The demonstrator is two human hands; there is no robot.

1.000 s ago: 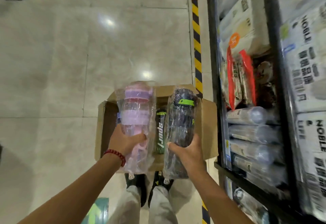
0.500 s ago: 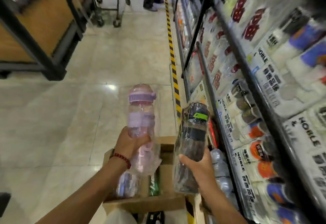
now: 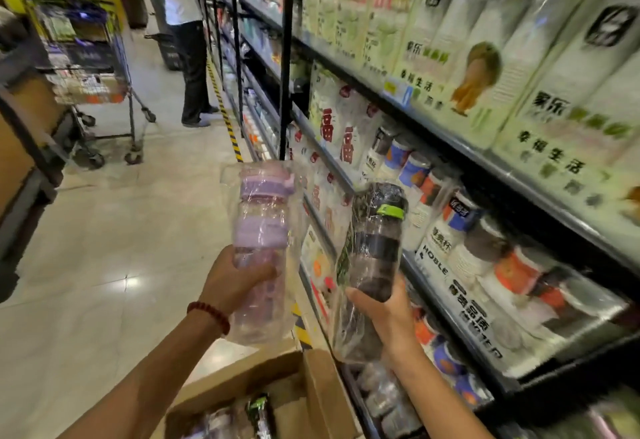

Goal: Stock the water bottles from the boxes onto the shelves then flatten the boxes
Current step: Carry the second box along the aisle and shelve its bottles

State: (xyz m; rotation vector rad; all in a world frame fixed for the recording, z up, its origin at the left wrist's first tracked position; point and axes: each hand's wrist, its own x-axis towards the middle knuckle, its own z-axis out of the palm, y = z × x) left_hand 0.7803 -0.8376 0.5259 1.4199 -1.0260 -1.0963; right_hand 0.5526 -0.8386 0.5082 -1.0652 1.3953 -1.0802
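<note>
Far left, up the aisle: a cart [image 3: 97, 92] and another person [image 3: 187, 40], both well away from the work.

Left hand [image 3: 232, 283]: fingers curled round the lower half of a pink bottle [image 3: 259, 244] in clear wrap, held upright over the aisle floor, clear of the shelves.

Right hand [image 3: 384, 314]: fingers wrapped round the lower body of a dark bottle [image 3: 374, 258], green catch at its cap, also wrapped, tilted toward the front edge of the cup shelf [image 3: 446, 321], near it but not on it.

Bottom edge: box [image 3: 311, 390] on the floor, flaps open, with at least a few wrapped bottles in it.

Judgement: stocking is mid-way at best. Two bottles in hand are unplaced, the box is not empty, and flattening is not begun. Other boxes are not in view.
</note>
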